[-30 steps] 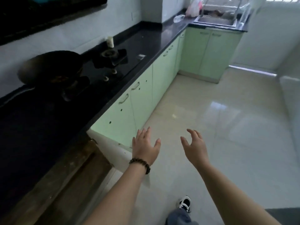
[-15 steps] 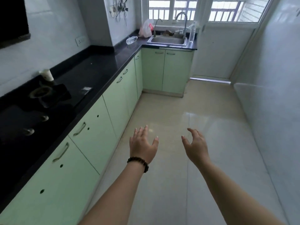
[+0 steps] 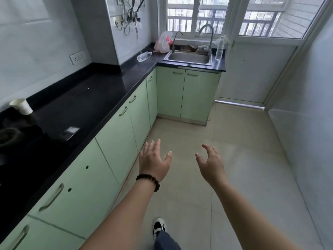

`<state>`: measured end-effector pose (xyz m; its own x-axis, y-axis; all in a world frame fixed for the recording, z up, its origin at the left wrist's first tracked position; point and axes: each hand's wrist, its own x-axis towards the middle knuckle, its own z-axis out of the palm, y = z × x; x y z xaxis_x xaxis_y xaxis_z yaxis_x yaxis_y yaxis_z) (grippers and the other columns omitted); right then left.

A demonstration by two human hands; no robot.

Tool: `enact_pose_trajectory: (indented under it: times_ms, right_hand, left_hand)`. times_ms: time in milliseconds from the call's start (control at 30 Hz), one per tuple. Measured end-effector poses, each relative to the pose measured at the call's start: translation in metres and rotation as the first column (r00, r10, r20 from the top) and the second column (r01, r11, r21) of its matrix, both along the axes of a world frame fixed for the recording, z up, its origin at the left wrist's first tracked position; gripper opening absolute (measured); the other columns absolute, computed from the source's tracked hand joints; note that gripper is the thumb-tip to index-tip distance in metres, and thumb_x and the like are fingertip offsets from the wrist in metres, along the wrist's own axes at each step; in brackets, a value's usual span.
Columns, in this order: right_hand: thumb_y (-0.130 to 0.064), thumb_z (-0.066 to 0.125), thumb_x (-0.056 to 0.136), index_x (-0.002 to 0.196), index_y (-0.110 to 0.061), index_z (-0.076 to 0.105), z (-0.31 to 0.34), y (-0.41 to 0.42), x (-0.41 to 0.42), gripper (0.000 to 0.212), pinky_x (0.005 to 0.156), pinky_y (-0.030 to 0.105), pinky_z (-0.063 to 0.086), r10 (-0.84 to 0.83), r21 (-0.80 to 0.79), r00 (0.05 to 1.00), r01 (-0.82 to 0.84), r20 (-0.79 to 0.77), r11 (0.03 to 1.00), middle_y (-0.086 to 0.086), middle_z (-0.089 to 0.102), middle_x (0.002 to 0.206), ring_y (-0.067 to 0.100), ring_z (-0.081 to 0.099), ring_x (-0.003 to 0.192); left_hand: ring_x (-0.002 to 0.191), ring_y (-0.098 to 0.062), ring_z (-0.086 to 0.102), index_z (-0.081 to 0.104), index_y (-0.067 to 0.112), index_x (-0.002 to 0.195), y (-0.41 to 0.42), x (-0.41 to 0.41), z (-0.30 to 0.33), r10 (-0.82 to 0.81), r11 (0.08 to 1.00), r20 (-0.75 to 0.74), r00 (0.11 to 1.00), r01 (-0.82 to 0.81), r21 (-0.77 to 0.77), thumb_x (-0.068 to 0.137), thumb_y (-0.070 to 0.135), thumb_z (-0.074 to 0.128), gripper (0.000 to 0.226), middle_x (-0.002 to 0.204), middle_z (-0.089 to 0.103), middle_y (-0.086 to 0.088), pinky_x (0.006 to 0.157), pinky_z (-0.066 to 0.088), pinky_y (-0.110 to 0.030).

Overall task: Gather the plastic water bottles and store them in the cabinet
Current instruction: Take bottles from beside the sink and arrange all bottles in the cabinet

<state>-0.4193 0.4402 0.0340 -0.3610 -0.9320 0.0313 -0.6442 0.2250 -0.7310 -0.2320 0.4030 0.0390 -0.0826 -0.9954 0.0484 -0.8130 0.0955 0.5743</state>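
Note:
One clear plastic water bottle point(image 3: 144, 56) lies on its side on the black counter's far corner, left of the sink. A second clear bottle point(image 3: 220, 48) stands upright at the sink's right edge. Pale green cabinets point(image 3: 117, 123) run under the counter, all doors closed. My left hand point(image 3: 154, 160), with a dark bead bracelet at the wrist, and my right hand point(image 3: 210, 163) are stretched out over the floor, fingers spread, holding nothing. Both hands are far from the bottles.
A steel sink point(image 3: 188, 57) with two taps sits under the window. A pink-white plastic bag point(image 3: 163, 43) lies behind it. A paper cup point(image 3: 22, 106) and a stove burner point(image 3: 9, 136) are on the counter at left. Tiled floor point(image 3: 225, 159) stretches ahead.
The view has swung from the stove and an open low cabinet toward the sink end and moved forward. Both hands stay outstretched and empty.

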Motion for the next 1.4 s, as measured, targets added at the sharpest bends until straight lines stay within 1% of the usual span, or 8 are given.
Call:
enact_pose_trajectory:
  times_ms: [133,300,400,633,833,1033,1200,1400]
  right_hand:
    - [-0.025,0.057,0.093,0.136,-0.007,0.047,0.008,-0.113,-0.012,0.048,0.11,0.035,0.031,-0.022,-0.028,1.0,0.022,-0.001,0.999,0.012,0.045,0.141,0.026,0.039,0.133]
    - [-0.024,0.058,0.093,0.137,-0.007,0.047,0.021,-0.239,-0.025,0.049,0.113,0.036,0.027,-0.031,-0.039,0.999,0.03,-0.016,0.999,0.015,0.043,0.144,0.027,0.035,0.136]
    - [-0.024,0.058,0.093,0.138,-0.008,0.046,0.023,-0.298,-0.035,0.049,0.113,0.035,0.025,-0.042,-0.036,0.999,0.041,-0.017,0.998,0.014,0.04,0.146,0.026,0.032,0.139]
    - [-0.023,0.059,0.092,0.137,-0.006,0.047,0.006,-0.437,-0.064,0.049,0.113,0.032,0.023,-0.063,-0.024,0.998,0.063,0.002,0.998,0.016,0.042,0.145,0.026,0.032,0.138]
    - [-0.026,0.057,0.093,0.139,-0.01,0.046,-0.003,-0.583,-0.105,0.05,0.113,0.032,0.024,-0.033,-0.028,0.999,0.032,-0.014,0.999,0.012,0.039,0.148,0.024,0.031,0.139]
    - [-0.026,0.056,0.094,0.139,-0.01,0.045,0.015,-0.735,-0.153,0.05,0.113,0.032,0.024,0.002,-0.017,1.0,-0.002,-0.009,1.0,0.011,0.038,0.149,0.022,0.029,0.14]
    - [-0.027,0.056,0.094,0.14,-0.011,0.044,0.028,-0.832,-0.174,0.051,0.113,0.031,0.023,0.026,-0.029,1.0,-0.026,-0.017,0.999,0.009,0.036,0.15,0.02,0.027,0.141]
    - [-0.027,0.057,0.093,0.14,-0.013,0.044,0.026,-0.928,-0.18,0.051,0.113,0.027,0.019,0.048,-0.019,0.999,-0.048,-0.015,0.999,0.01,0.036,0.15,0.02,0.026,0.141]
  left_hand:
    - [0.148,-0.02,0.013,0.025,0.019,0.152,-0.113,-0.008,0.003,0.002,1.0,-0.009,1.0,-0.002,0.014,0.094,0.05,0.044,0.068,0.159,0.024,-0.005,0.12,0.012,-0.041]
    - [0.148,-0.021,0.014,0.025,0.019,0.151,-0.245,-0.017,0.019,-0.003,1.0,0.001,1.0,0.003,0.001,0.094,0.05,0.044,0.068,0.159,0.025,-0.006,0.12,0.014,-0.043]
    - [0.148,-0.021,0.015,0.025,0.019,0.151,-0.311,-0.025,0.025,0.005,1.0,0.007,1.0,-0.005,-0.014,0.094,0.049,0.044,0.067,0.158,0.026,-0.006,0.12,0.013,-0.042]
    - [0.148,-0.019,0.013,0.025,0.02,0.152,-0.448,-0.05,0.013,0.014,1.0,0.014,1.0,-0.014,0.0,0.094,0.05,0.043,0.067,0.159,0.025,-0.005,0.121,0.011,-0.04]
    - [0.148,-0.021,0.014,0.026,0.019,0.151,-0.594,-0.091,0.005,0.039,0.999,-0.005,0.999,-0.039,0.002,0.094,0.049,0.045,0.067,0.158,0.026,-0.006,0.12,0.013,-0.042]
    - [0.148,-0.021,0.015,0.026,0.019,0.151,-0.745,-0.139,0.026,0.06,0.998,0.01,0.998,-0.06,0.0,0.094,0.049,0.045,0.067,0.158,0.026,-0.007,0.12,0.012,-0.04]
    - [0.148,-0.019,0.013,0.024,0.019,0.152,-0.835,-0.164,0.036,0.052,0.999,0.017,0.998,-0.052,-0.011,0.095,0.049,0.044,0.068,0.159,0.024,-0.006,0.12,0.009,-0.039]
    - [0.148,-0.02,0.012,0.023,0.019,0.152,-0.928,-0.166,0.025,0.086,0.996,0.041,0.995,-0.087,0.018,0.094,0.05,0.045,0.069,0.159,0.024,-0.006,0.121,0.009,-0.038]
